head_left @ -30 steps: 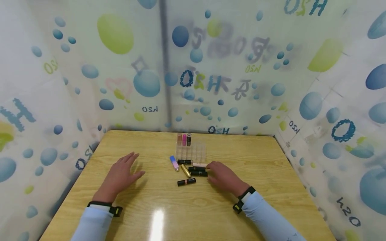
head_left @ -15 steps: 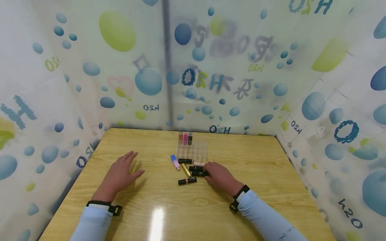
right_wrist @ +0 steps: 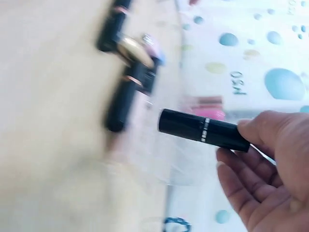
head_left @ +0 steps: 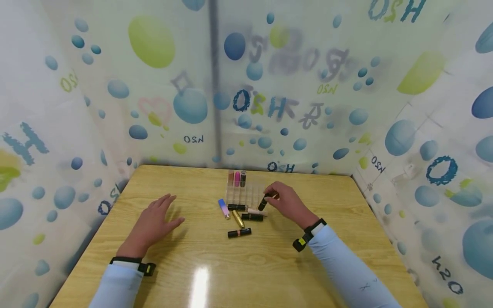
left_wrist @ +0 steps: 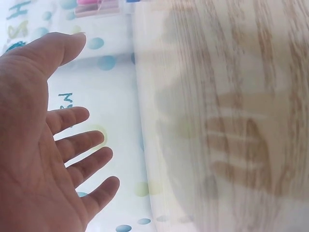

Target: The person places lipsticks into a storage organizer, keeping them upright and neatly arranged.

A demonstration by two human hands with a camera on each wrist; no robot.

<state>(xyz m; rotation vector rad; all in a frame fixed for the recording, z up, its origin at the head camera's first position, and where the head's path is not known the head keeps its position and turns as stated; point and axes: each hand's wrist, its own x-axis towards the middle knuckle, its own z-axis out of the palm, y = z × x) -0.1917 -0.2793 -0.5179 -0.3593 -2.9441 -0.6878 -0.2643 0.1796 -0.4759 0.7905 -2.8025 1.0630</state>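
Observation:
Between thumb and fingers, my right hand (head_left: 288, 202) pinches one end of a black lipstick tube (right_wrist: 203, 129) with a silver patterned band. It is raised above the table, tilted, near the right side of a clear compartment organizer (head_left: 246, 194). Three tubes stand in the organizer's back row: a brownish one (head_left: 230, 177), a pink one (head_left: 237, 179) and a dark one (head_left: 243, 179). On the left, my left hand (head_left: 154, 224) hovers over the table with fingers extended, holding nothing; the left wrist view shows its palm.
In front of the organizer lie a blue-purple tube (head_left: 224, 208), a gold tube (head_left: 238, 219), a pale pink tube (head_left: 256, 211) and black tubes (head_left: 252, 217). Closer lies a black lipstick with a pink band (head_left: 239, 233). A patterned wall covering (head_left: 308, 141) borders the wooden table (head_left: 215, 265).
My right hand has picked up the nearer of two adjacent black lipsticks and lifted it toward the organizer's right side. My left hand stays in place.

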